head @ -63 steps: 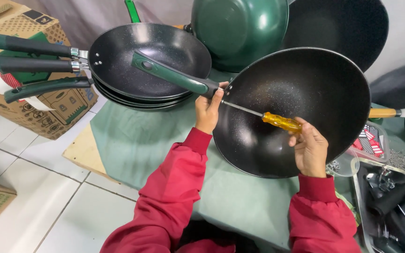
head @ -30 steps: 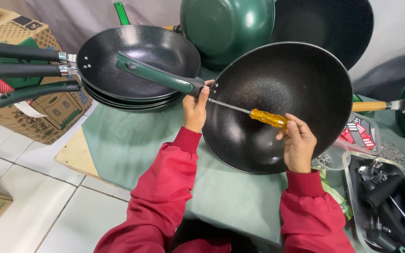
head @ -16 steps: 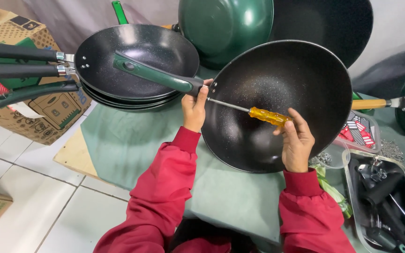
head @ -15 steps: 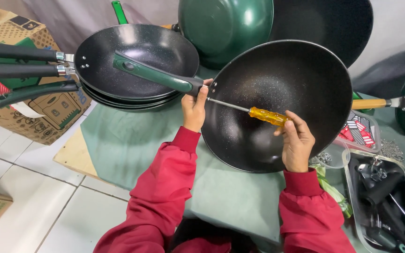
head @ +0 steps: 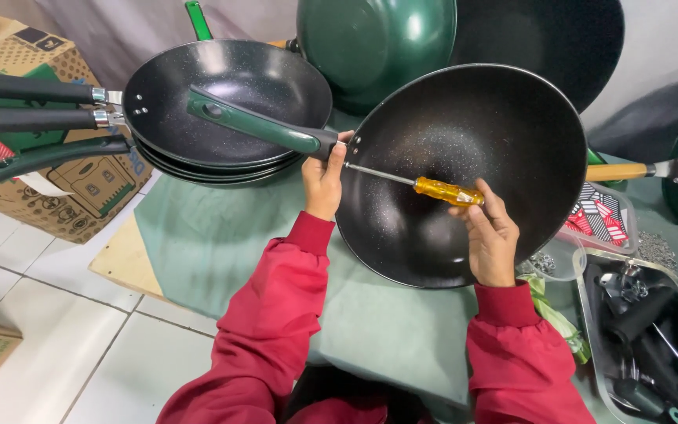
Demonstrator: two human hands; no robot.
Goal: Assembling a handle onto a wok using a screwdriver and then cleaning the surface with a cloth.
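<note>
A person in red sleeves is working over a table (head: 198, 251) covered with green cloth. The left hand (head: 323, 177) is closing around the near end of a green handle (head: 256, 126), right where it meets the rim of a black wok (head: 461, 173). The wok is tilting up on its edge, its hollow facing the person, near the table's middle.

The right hand (head: 490, 235) is gripping the amber handle of a screwdriver (head: 417, 182), fingers wrapped round it. The screwdriver's long axis is running nearly level across the wok's inside, from the right hand leftward and slightly up, its thin shaft pointing at the spot on the rim beside the left thumb. Whether the tip is seated in a screw cannot be told.

The green handle is stretching away up and left, over a stack of pans (head: 221, 110) at the table's far left corner. A tray (head: 653, 338) of dark parts is sitting at the right edge.
</note>
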